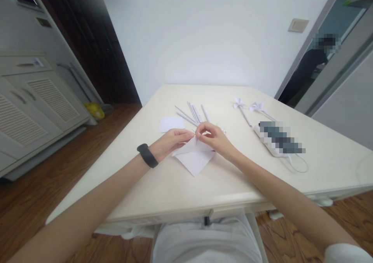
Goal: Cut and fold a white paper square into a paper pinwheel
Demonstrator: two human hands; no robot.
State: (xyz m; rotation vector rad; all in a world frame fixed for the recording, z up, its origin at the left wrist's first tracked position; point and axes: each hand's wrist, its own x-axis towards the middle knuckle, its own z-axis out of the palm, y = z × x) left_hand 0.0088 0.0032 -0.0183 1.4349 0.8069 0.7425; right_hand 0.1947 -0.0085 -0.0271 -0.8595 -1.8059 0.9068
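Where the two hands meet over the white paper [194, 158], their fingertips crowd together so closely that the exact fold or corner being pinched is hard to make out. A device [279, 140] at the right of the tabletop [163, 185] is blurred over, so only its pale casing and a looped cord [297, 165] show. A person stands in the doorway [309, 72] at far right, mostly cut off by the frame.

On the left hand [170, 142], which wears a dark wristband [147, 155], the grip is closed, thumb and fingers pressed on the raised upper edge of the paper. On the right hand [214, 137], the grip is likewise pinched shut on the same edge, fingertips almost touching those of the left. The paper lies near the middle of the tabletop, its lower point towards the person, its upper flap lifted between the hands.

Just beyond lie several rolled paper sticks [192, 114], a small white sheet [171, 123] to their left, and two paper pinwheels [247, 108] farther right.
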